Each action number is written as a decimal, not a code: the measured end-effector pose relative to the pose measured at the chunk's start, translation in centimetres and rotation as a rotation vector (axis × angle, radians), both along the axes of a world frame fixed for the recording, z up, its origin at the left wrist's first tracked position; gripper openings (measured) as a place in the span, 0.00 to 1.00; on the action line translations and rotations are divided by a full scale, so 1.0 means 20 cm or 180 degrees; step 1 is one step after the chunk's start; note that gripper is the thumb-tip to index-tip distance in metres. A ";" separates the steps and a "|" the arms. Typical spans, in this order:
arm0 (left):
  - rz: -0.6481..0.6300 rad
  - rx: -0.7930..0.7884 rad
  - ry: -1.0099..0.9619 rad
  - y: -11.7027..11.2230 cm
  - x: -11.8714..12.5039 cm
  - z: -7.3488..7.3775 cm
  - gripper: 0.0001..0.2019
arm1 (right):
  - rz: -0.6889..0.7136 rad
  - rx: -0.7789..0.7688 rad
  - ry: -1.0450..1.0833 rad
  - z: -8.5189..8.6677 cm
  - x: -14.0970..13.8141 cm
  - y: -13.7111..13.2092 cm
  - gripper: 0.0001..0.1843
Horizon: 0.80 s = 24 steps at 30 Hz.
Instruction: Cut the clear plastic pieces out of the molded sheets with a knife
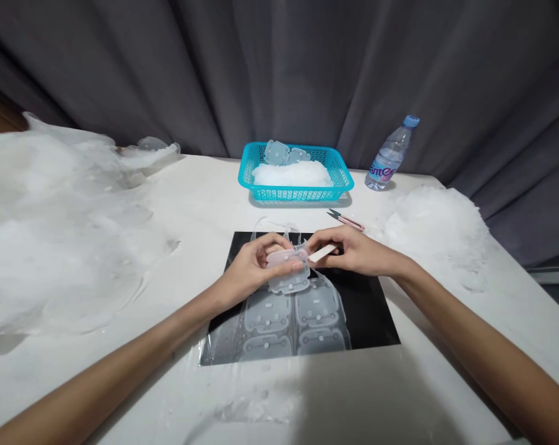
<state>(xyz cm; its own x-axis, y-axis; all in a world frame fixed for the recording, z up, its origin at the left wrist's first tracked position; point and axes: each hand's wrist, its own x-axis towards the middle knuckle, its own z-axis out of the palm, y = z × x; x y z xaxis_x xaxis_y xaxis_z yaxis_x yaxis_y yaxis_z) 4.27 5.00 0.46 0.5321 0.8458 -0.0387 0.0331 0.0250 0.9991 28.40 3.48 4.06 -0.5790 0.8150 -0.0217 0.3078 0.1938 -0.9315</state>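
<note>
My left hand (pixel 247 267) pinches a translucent, rounded-square moulded piece (pixel 289 282) between thumb and fingers. It is held above a black mat (pixel 370 318). My right hand (pixel 356 250) is closed round a flat white stick (pixel 323 253), whose tip points at the right edge of the piece. The right fingertips are close to that edge; whether they touch it I cannot tell. Below my hands, a clear moulded sheet (pixel 268 314) with several similar rounded-square pieces lies on the mat. Thin clear strips of trimmed material (pixel 273 224) curl at the mat's far edge.
A blue basket (pixel 298 194) at the back holds white material and two or so clear pieces (pixel 277 152). Small pink-handled snips (pixel 347 220) lie beyond my right hand. A water bottle (pixel 388 157) stands at back right. Translucent white heaps lie left (pixel 52 235) and right (pixel 439 232).
</note>
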 end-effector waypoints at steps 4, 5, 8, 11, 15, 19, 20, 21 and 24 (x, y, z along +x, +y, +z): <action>-0.0372 -0.0371 0.0227 0.01 0.00 0.04 0.14 | 0.0035 0.0612 -0.0423 -0.04 -0.01 0.00 0.08; -0.0472 -0.0468 0.0296 0.01 0.00 0.04 0.15 | -0.0059 0.0891 -0.0647 -0.06 -0.01 0.01 0.09; -0.0638 -0.0517 0.0487 0.02 0.00 0.05 0.16 | -0.0402 0.1468 -0.1224 -0.10 0.00 0.03 0.14; -0.0651 -0.0235 0.0514 0.02 0.01 0.04 0.14 | -0.0034 0.1145 -0.1256 -0.07 0.03 0.04 0.11; -0.0590 0.0312 0.0570 -0.01 0.02 0.01 0.12 | 0.0276 0.0402 -0.0748 0.04 0.09 0.03 0.08; -0.0466 0.0691 0.0761 -0.04 0.02 0.01 0.14 | -0.0063 0.0202 -0.0167 0.06 0.08 0.03 0.13; -0.0464 0.0719 0.0791 -0.04 0.02 0.01 0.14 | 0.0020 0.0137 -0.0151 0.05 0.07 0.03 0.12; -0.0468 0.0741 0.0818 -0.04 0.02 0.01 0.14 | 0.0143 0.0064 -0.0168 0.04 0.06 0.03 0.12; -0.0474 0.0848 0.0899 -0.04 0.02 0.01 0.13 | 0.0397 -0.0075 -0.0236 0.00 0.04 0.04 0.09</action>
